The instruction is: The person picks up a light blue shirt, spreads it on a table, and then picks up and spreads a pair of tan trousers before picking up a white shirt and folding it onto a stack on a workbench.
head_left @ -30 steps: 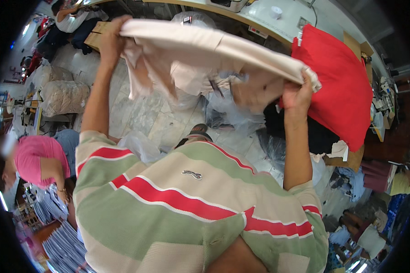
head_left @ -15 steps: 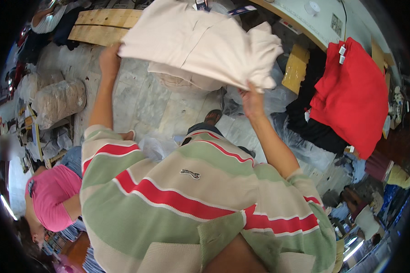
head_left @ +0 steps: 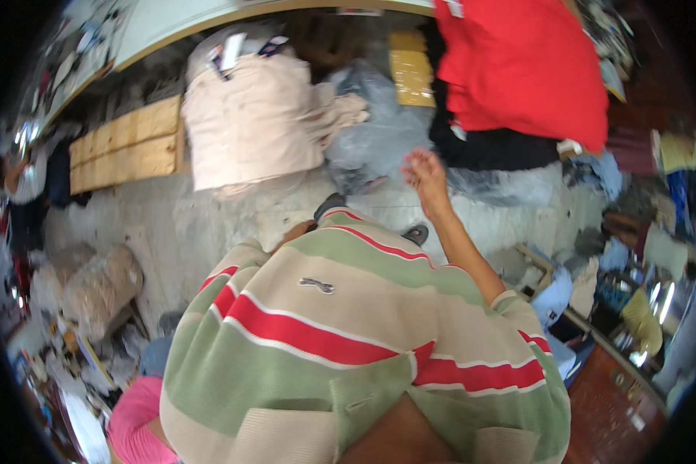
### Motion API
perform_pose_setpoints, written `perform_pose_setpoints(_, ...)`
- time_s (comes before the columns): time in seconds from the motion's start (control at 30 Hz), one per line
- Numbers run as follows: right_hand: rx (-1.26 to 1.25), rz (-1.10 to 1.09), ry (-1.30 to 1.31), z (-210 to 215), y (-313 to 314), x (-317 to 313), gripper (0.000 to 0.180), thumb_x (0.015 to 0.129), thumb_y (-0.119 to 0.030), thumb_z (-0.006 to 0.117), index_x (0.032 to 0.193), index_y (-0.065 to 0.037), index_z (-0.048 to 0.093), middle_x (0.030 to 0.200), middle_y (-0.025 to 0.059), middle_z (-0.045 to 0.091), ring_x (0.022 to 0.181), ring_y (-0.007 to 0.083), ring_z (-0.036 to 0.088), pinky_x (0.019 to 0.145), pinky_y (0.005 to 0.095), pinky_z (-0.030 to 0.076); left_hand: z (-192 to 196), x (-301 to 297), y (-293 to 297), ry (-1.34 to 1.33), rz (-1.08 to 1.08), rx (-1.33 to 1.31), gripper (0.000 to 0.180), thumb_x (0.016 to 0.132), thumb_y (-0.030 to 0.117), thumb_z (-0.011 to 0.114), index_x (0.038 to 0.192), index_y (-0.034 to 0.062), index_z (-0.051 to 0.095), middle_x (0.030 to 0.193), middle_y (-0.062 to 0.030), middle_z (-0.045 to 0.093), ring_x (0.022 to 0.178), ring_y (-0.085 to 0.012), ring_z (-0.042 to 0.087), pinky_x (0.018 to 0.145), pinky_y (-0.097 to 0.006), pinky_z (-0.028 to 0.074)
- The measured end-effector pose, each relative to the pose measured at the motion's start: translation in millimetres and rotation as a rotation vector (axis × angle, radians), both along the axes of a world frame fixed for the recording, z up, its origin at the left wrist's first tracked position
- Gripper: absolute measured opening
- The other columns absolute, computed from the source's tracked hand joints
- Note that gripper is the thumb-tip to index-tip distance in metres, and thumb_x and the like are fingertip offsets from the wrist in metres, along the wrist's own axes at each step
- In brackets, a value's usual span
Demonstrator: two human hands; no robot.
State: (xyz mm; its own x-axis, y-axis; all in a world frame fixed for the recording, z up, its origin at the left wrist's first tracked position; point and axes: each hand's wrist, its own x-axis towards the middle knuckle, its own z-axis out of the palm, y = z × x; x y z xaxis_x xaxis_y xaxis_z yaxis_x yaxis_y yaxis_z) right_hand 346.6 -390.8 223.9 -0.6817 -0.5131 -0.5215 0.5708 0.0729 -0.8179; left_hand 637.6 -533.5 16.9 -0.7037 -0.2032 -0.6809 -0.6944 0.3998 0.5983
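The pale pink garment (head_left: pixel 247 124) lies spread over a bundle on the floor at the far left of centre, one end bunched up, and neither hand touches it. My right hand (head_left: pixel 425 179) is raised in the air, holding nothing, with its fingers loosely bent and apart. Nearest to it are the grey plastic sheeting (head_left: pixel 379 131) and the black cloth (head_left: pixel 503 148). Low beside my body is my left hand (head_left: pixel 294 232), largely covered by my striped shirt; its fingers do not show clearly. Tags with white and dark parts (head_left: pixel 230 56) rest on the pink garment's far end.
Red fabric (head_left: pixel 526 73) is heaped on the black cloth at the right. A wooden plank bench (head_left: pixel 124 147) stands left of the pink garment. Wrapped bundles (head_left: pixel 104 286) lie at the left, near a person in a pink top (head_left: pixel 141 421). A long table edge (head_left: pixel 232 17) crosses the back.
The pink garment, held up by both hands before, now lies on the bundle, let go. My left hand has dropped to my side. The view has swung to the right.
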Motion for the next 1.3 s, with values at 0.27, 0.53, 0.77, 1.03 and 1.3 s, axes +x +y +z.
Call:
perform_pose_setpoints(0.27,-1.303,0.354,0.396,326.4,205.2,-80.2,0.018,0.075,-0.012,0.043,0.076,0.0,0.055,0.068,0.012,0.056,0.055,0.0205,0.054,0.047,0.0282,0.044,10.9,-151.9,-62.3,0.09,0.462,-0.171,0.038,0.072,0.011,0.046,0.109,0.0055,0.045,0.079,-0.0145,0.057,0.066,-0.0206,0.054,0.061,-0.032,0.042)
perform_pose_setpoints(0.53,-0.854,0.322,1.752,382.4,411.1,-67.8,0.018,0.075,-0.01,0.042,0.084,0.001,0.053,0.079,0.0124,0.054,0.067,0.0204,0.052,0.055,0.0291,0.043,-50.2,-260.9,133.9,0.089,-0.267,-0.358,0.037,0.072,0.023,0.054,0.102,0.0018,0.049,0.097,-0.0128,0.055,0.09,-0.0255,0.052,0.081,-0.031,0.038)
perform_pose_setpoints(0.77,-0.563,0.072,2.016,359.1,512.2,-99.8,0.02,0.076,-0.009,0.042,0.091,0.002,0.051,0.088,0.0128,0.053,0.078,0.0204,0.051,0.063,0.03,0.043,37.7,-400.5,268.2,0.134,-0.655,-0.155,0.036,0.072,0.025,0.052,0.103,0.0066,0.05,0.086,-0.0158,0.058,0.088,-0.0267,0.054,0.078,-0.033,0.041)
perform_pose_setpoints(1.03,-0.114,-0.638,2.181,316.9,591.0,-219.7,0.025,0.076,-0.007,0.042,0.098,0.002,0.049,0.099,0.0131,0.051,0.089,0.0203,0.049,0.071,0.031,0.042,16.9,-542.2,346.5,0.152,-0.408,0.095,0.039,0.071,0.025,0.051,0.106,0.0082,0.049,0.091,-0.0159,0.056,0.08,-0.0257,0.054,0.07,-0.034,0.043)
perform_pose_setpoints(1.3,0.492,-0.277,0.81,67.4,555.6,-445.1,0.039,0.075,-0.008,0.054,0.112,-0.008,0.044,0.112,0.0031,0.047,0.097,0.0145,0.044,0.072,0.0237,0.039,18.8,-683.0,443.1,-0.025,0.241,0.263,0.039,0.073,0.025,0.051,0.109,0.0107,0.044,0.091,-0.0113,0.053,0.077,-0.0219,0.051,0.067,-0.033,0.041)
